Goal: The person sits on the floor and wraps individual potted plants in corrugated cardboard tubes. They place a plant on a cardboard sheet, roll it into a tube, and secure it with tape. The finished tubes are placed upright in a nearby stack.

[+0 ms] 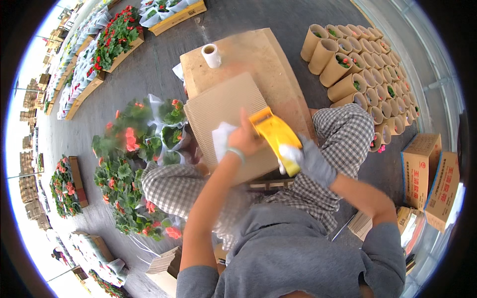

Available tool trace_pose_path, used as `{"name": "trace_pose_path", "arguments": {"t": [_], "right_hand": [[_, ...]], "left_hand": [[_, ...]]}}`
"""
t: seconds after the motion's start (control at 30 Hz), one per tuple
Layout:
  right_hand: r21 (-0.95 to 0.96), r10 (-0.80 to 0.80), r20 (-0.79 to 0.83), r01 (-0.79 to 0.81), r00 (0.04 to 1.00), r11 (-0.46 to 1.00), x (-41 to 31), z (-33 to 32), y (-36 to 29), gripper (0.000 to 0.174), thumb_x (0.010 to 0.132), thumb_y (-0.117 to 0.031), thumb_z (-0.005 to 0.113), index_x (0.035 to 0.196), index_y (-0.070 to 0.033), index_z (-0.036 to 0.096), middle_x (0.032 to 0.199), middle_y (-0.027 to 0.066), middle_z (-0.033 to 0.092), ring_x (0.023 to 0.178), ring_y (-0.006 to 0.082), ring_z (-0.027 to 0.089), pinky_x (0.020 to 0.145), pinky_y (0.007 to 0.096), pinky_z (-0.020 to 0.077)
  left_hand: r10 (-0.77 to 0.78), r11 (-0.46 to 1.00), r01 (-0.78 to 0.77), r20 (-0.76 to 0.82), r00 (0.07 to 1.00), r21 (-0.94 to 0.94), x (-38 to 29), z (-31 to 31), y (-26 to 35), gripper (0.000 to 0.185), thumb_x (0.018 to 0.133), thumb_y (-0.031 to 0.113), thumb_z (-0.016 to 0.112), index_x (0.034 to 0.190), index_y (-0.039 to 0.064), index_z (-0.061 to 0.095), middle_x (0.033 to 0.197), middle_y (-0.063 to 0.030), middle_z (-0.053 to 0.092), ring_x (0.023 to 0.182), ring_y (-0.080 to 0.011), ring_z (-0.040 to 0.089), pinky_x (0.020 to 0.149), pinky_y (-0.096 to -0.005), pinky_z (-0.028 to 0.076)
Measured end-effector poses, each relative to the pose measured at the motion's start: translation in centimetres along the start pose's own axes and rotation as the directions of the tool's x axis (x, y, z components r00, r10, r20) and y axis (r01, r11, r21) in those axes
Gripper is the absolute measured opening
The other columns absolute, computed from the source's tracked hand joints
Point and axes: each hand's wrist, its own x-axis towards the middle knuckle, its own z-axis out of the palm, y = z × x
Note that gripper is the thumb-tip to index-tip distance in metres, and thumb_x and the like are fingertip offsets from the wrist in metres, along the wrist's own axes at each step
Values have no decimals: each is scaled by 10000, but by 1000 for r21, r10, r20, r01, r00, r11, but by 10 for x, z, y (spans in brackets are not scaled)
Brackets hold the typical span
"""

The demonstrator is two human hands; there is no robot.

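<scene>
My right hand (315,162), in a grey glove with white fingertips, grips a yellow tape dispenser (274,136) above my lap. The dispenser's head points up and left, over a corrugated cardboard sheet (225,93). My left hand (244,139) is bare, with a pale band at the wrist, and is close against the dispenser's head. Blur hides whether its fingers pinch anything. Beside that hand, a white paper piece (220,139) lies on the cardboard. The sheet rests at an angle on a brown work surface (283,70). Near its far edge stands a white roll (211,57).
Potted red-flowering plants (123,171) crowd the floor at my left. Many corrugated cardboard tubes (343,85), some holding plants, stand at the right. Printed cartons (421,171) are at the lower right; folded cardboard (164,264) lies lower left. More boxed plants (119,37) line the upper left.
</scene>
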Motion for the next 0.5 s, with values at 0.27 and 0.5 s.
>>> {"name": "trace_pose_path", "arguments": {"t": [0.27, 0.5], "right_hand": [[-67, 82, 40, -79, 996, 995, -21, 10, 49, 595, 817, -437, 707, 1104, 56, 538, 905, 221, 626, 835, 360, 637, 684, 401, 518], [-427, 288, -323, -410, 901, 806, 19, -8, 61, 497, 846, -350, 691, 1158, -9, 508, 1011, 220, 633, 927, 285, 647, 724, 374, 538]], "left_hand": [[226, 964, -199, 149, 963, -176, 60, -27, -29, 679, 708, 396, 768, 1291, 126, 547, 1149, -150, 653, 1041, -311, 629, 921, -385, 475], [186, 946, -78, 331, 925, -315, 80, -45, -32, 572, 718, 387, 758, 1208, 115, 641, 1124, -104, 676, 1012, -221, 627, 909, -344, 462]]}}
